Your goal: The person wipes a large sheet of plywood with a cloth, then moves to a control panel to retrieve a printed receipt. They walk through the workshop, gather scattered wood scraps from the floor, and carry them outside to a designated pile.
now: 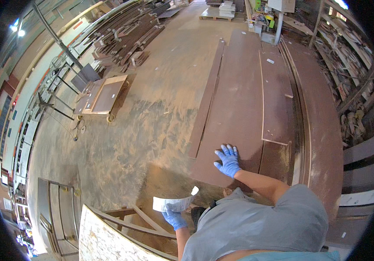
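Your right hand lies spread flat on the brown board; your left hand pinches a paper sheet. Board looks large, stiff, probably heavy: grip its long edges.

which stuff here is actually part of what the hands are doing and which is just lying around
In hand:
- right hand, blue-gloved, flat on the big brown board
- left hand holding a paper sheet

Lying about:
- narrow strip on the floor
- wheeled cart with panels
- lumber pile
- chipboard sheet

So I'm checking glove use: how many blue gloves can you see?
2. One is on the right hand, flat on the brown board. The other is on the left hand, gripping a white paper.
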Action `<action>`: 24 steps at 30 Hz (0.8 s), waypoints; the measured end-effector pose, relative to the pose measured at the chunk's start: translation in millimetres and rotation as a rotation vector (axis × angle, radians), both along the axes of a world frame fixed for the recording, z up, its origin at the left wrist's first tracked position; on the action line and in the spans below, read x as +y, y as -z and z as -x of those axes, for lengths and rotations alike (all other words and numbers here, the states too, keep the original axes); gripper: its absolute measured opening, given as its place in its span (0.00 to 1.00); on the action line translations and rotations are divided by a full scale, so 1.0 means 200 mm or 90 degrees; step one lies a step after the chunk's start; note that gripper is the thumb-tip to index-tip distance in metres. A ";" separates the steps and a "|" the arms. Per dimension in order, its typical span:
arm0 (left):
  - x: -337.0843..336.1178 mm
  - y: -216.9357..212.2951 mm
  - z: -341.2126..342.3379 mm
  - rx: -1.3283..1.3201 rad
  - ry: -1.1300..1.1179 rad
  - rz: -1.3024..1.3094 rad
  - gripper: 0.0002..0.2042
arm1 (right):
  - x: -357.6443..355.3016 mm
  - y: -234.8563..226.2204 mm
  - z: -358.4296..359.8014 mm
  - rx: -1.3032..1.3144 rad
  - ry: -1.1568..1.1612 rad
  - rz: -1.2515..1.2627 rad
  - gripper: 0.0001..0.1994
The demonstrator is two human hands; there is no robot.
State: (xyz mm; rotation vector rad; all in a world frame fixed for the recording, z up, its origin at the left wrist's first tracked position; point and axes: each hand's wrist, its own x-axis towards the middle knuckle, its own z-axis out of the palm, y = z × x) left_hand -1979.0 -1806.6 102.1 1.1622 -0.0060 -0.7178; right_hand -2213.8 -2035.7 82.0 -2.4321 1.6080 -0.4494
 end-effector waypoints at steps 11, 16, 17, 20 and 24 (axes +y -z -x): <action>0.14 -0.15 -0.92 -0.044 0.021 -0.023 0.24 | 0.24 -0.05 -1.08 -0.080 -0.101 -0.191 0.29; 0.20 -0.16 -1.19 -0.069 0.012 -0.045 0.25 | 0.36 -0.03 -1.49 -0.119 -0.181 -0.301 0.28; 0.20 -0.16 -1.23 -0.059 0.005 -0.048 0.26 | 0.36 -0.02 -1.54 -0.122 -0.203 -0.325 0.28; 0.19 -0.15 -1.30 -0.056 -0.014 -0.061 0.30 | 0.35 -0.02 -1.63 -0.092 -0.221 -0.361 0.26; 0.07 -0.07 -1.44 -0.090 -0.032 -0.093 0.29 | 0.19 0.04 -1.72 -0.068 -0.236 -0.409 0.26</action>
